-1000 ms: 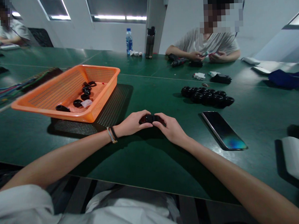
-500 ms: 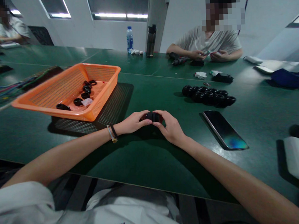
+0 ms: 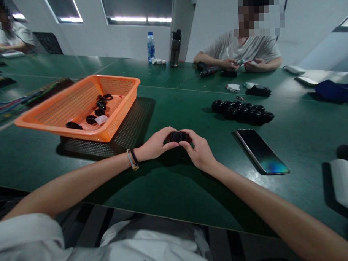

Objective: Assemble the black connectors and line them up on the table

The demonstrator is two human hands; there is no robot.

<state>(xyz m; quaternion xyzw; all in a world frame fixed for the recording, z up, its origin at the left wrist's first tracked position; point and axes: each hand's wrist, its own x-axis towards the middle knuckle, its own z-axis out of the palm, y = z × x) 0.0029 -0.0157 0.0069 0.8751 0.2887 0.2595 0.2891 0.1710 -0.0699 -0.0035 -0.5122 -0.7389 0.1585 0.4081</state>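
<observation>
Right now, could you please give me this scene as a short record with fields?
Left hand: gripping one end of a black part
Right hand: gripping the other end
Black part: held above the table; one piece or two, cannot tell
Basket: orange, on the left, holding several black pieces and a pale scrap
Black rings: clustered on the table, beyond the phone
Phone: lying flat, right of the right hand

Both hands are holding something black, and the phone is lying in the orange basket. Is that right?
Not quite: the phone isn't in the basket; the head view shows it on the table, off to the right. The left hand and right hand do hold something black.
</observation>
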